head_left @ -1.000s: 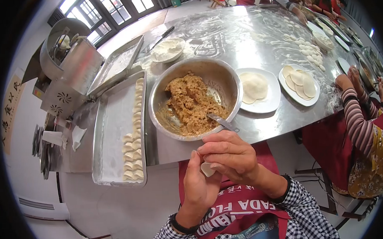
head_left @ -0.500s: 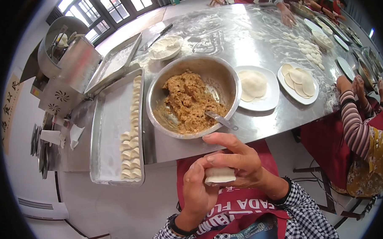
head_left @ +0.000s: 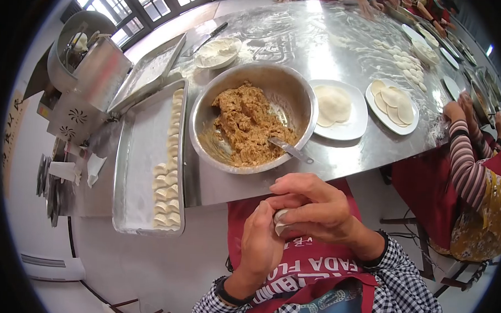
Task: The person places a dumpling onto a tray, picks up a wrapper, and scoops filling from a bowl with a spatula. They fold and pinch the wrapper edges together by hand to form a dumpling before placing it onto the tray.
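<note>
My left hand [head_left: 261,246] and my right hand [head_left: 319,209] meet in front of my apron, fingers closed around a pale dumpling [head_left: 281,221]. Most of the dumpling is hidden by the fingers; only its whitish edge shows between them. Just beyond my hands is a large metal bowl [head_left: 199,138] of brown filling [head_left: 243,120], with a metal spoon [head_left: 291,150] resting in it. To the left, a long metal tray [head_left: 140,158] holds rows of folded dumplings [head_left: 167,195]. Round dough wrappers lie on two white plates [head_left: 355,119] [head_left: 397,128] to the right.
A flour bowl [head_left: 217,52] and a second tray [head_left: 148,78] stand behind. A metal machine [head_left: 87,79] is at the left. Small dough pieces [head_left: 406,65] lie on the floured table [head_left: 265,41]. At the right, a co-worker's striped sleeve [head_left: 467,164] reaches over the edge.
The dumpling has turned and is more covered by my fingers, which have closed further around it. The view has shifted slightly. The co-worker's hands at the right have moved a little.
</note>
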`<state>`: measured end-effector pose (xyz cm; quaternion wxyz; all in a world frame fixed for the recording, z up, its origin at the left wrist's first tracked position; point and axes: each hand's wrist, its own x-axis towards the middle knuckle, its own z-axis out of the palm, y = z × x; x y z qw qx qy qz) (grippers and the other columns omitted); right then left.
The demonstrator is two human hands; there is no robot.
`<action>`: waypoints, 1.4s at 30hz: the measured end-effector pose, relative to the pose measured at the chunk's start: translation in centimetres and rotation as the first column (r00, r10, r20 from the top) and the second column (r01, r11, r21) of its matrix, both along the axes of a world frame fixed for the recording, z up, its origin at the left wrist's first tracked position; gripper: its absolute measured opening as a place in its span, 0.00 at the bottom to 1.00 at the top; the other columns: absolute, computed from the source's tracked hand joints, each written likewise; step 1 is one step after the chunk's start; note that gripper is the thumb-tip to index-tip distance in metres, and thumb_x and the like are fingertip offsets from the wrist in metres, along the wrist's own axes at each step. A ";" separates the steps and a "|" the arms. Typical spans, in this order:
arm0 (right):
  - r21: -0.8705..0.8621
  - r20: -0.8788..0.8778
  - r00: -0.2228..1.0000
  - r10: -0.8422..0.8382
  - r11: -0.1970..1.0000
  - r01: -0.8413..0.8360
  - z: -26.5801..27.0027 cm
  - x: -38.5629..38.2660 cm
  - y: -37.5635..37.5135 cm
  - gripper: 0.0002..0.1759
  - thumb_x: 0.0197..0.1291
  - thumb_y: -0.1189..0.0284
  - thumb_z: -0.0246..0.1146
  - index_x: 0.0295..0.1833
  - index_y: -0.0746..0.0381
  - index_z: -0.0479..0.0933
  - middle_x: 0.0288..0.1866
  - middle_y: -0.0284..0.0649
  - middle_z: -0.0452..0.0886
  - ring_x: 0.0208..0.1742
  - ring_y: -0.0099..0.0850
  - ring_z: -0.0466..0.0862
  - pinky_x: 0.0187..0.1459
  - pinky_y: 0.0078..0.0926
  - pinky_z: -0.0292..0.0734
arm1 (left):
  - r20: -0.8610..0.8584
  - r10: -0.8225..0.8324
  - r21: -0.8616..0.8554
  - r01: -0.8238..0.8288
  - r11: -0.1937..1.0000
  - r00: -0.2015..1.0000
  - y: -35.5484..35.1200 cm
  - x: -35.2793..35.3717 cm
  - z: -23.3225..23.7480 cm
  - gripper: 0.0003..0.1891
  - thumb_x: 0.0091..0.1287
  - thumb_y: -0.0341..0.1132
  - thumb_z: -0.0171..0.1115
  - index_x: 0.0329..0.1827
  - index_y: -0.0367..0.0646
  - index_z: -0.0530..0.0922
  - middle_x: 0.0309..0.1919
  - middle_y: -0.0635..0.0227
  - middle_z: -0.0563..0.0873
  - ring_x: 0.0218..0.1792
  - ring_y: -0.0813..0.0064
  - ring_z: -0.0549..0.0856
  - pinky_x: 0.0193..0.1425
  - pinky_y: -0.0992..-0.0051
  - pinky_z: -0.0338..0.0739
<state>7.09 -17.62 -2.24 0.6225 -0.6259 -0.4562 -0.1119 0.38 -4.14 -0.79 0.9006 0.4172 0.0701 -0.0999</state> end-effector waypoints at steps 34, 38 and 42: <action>-0.286 -0.212 0.948 0.239 0.912 -0.294 0.4 1.2 -1.3 0.11 0.42 0.73 0.70 0.34 0.60 0.80 0.59 0.44 0.69 0.57 0.39 0.72 0.56 0.35 0.67 | -0.136 -0.240 -0.036 0.238 0.971 0.961 0.1 1.2 0.0 0.24 0.72 0.46 0.34 0.61 0.35 0.61 0.55 0.59 0.71 0.55 0.70 0.74 0.58 0.73 0.71; -0.181 -0.376 0.909 0.179 0.948 -0.262 1.9 0.6 -1.6 0.13 0.44 0.73 0.69 0.38 0.61 0.80 0.61 0.46 0.68 0.59 0.40 0.70 0.55 0.35 0.68 | -0.127 -0.228 -0.044 0.225 0.973 0.965 0.8 1.3 -0.2 0.27 0.72 0.50 0.32 0.59 0.34 0.64 0.52 0.56 0.74 0.53 0.67 0.76 0.56 0.66 0.73; -0.177 -0.268 0.963 0.017 0.982 -0.066 1.1 -0.1 -1.6 0.15 0.45 0.75 0.69 0.42 0.62 0.79 0.59 0.48 0.70 0.57 0.39 0.73 0.52 0.31 0.71 | -0.108 -0.130 -0.098 0.120 0.988 0.986 0.7 1.3 0.5 0.28 0.72 0.51 0.31 0.57 0.34 0.65 0.51 0.55 0.75 0.52 0.66 0.77 0.54 0.65 0.73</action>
